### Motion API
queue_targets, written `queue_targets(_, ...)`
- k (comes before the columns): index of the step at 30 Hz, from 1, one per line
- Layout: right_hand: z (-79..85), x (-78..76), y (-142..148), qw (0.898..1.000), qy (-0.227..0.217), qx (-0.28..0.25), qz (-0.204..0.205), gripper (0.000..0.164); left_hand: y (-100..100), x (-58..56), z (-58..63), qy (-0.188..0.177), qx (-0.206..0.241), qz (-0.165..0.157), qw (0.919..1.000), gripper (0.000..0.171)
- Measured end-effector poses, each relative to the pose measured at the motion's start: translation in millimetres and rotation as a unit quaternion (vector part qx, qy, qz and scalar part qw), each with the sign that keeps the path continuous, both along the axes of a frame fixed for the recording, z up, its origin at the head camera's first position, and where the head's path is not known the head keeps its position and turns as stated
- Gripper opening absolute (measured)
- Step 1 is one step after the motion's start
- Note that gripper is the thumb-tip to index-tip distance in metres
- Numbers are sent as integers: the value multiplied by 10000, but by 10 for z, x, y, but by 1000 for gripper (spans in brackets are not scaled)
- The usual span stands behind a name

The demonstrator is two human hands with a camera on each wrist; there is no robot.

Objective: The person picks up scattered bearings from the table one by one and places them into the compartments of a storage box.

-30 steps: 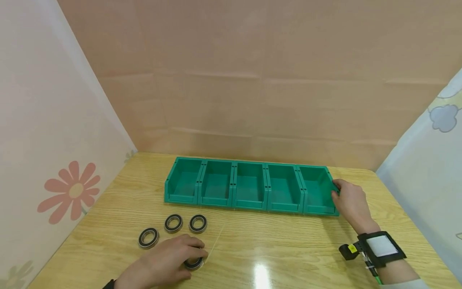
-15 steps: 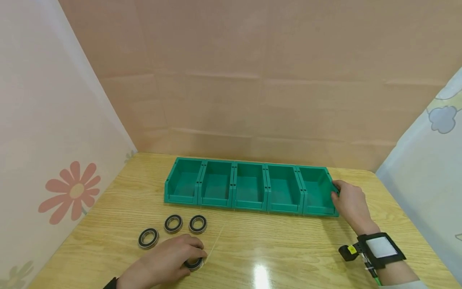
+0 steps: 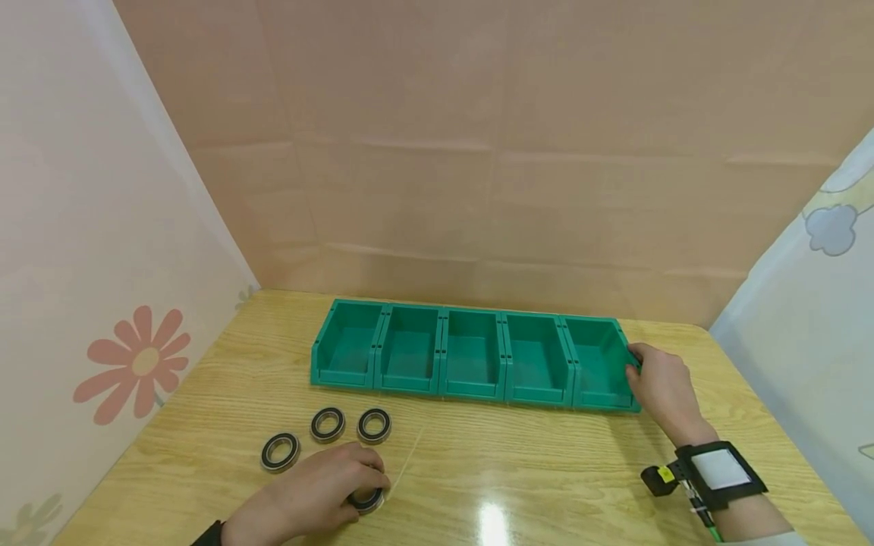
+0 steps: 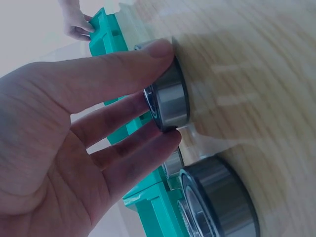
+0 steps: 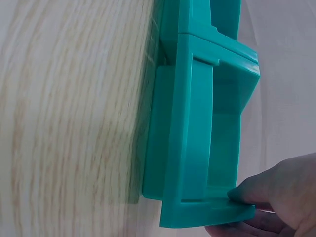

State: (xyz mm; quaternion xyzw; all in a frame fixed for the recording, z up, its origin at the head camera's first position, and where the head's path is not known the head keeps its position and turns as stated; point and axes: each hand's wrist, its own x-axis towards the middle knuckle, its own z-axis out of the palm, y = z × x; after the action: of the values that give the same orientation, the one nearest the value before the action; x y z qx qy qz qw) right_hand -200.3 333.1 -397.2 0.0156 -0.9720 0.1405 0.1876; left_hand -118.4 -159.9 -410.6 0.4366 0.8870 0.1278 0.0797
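My left hand point(image 3: 317, 489) holds a ball bearing point(image 3: 366, 500) on the wooden table. In the left wrist view the thumb and fingertips pinch this bearing point(image 4: 173, 96), steel-rimmed with a black seal. Three more bearings lie flat beyond the hand: one at the left point(image 3: 280, 452), one in the middle point(image 3: 328, 424) and one at the right point(image 3: 374, 426). My right hand point(image 3: 665, 390) grips the outer side wall of the rightmost green bin point(image 3: 604, 398). Seen from the right wrist, the thumb lies inside that bin's wall point(image 5: 207, 215) and the fingers outside.
Several green bins point(image 3: 473, 390) stand joined in a row across the back of the table point(image 3: 519, 470). A brown paper wall point(image 3: 478, 189) rises behind them. Patterned white panels stand at the left point(image 3: 136, 250) and right point(image 3: 812, 326).
The view has shifted very slightly. Both hands keep their places, the left on the bearing and the right on the bin wall.
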Motion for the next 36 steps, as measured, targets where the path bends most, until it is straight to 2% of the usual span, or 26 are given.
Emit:
queue_targets(9, 15, 0, 18, 9999, 86, 9, 121, 33, 29, -23, 61, -221, -123, 7, 9997, 44)
queue_targets(18, 3, -20, 13, 9999, 69, 58, 111, 33, 27, -37, 104, -217, -224, 14, 9995, 44)
queue_targets(28, 5, -20, 29, 9999, -9, 80, 125, 34, 38, -126, 278, -250, -292, -9, 9993, 43)
queue_targets(36, 2, -26, 40, 9999, -54, 89, 135, 34, 44, -211, 413, -123, -344, -105, 9993, 43)
